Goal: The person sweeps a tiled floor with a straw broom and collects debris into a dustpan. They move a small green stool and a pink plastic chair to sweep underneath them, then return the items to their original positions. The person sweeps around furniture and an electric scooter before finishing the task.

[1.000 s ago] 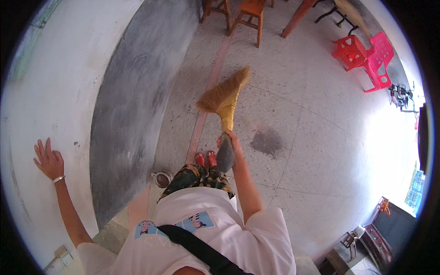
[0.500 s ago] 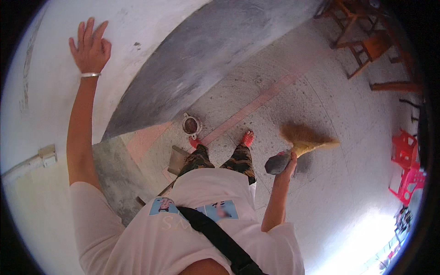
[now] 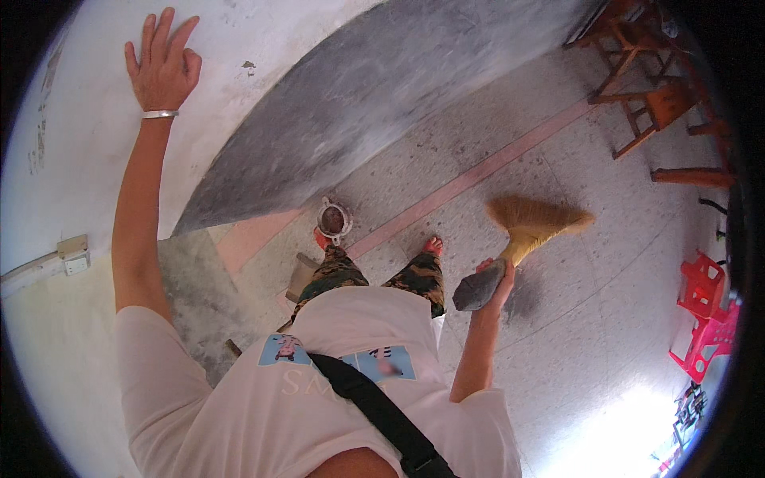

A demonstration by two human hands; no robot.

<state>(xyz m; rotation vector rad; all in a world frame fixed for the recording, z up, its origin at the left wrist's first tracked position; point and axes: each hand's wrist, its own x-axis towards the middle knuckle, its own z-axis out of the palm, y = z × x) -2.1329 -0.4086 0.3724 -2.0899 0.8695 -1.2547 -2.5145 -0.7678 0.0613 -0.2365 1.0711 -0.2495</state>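
Note:
My left hand [image 3: 164, 65] is raised at the upper left, fingers spread, against the white wall [image 3: 239, 103]; a pale bracelet circles the wrist. At the right, my right hand [image 3: 500, 287] is closed round the handle of a broom [image 3: 532, 239]. Its straw-coloured bristles fan out on the far side of the hand, above the floor. The thick grey end of the handle [image 3: 480, 288] points back toward me. By my left foot stands a small round pot [image 3: 348, 221] with two side lugs and something dark inside.
A dark grey band [image 3: 319, 135] covers the lower wall. Wooden stools [image 3: 665, 103] stand at the far right, red plastic stools [image 3: 701, 291] nearer on that side. A pink stripe [image 3: 478, 171] crosses the speckled floor. A wall socket [image 3: 76, 256] sits at the left.
My left hand has slid slightly farther up the wall. The blurred bristles now show sharply, and the broom's head has shifted a little. The view has turned slightly.

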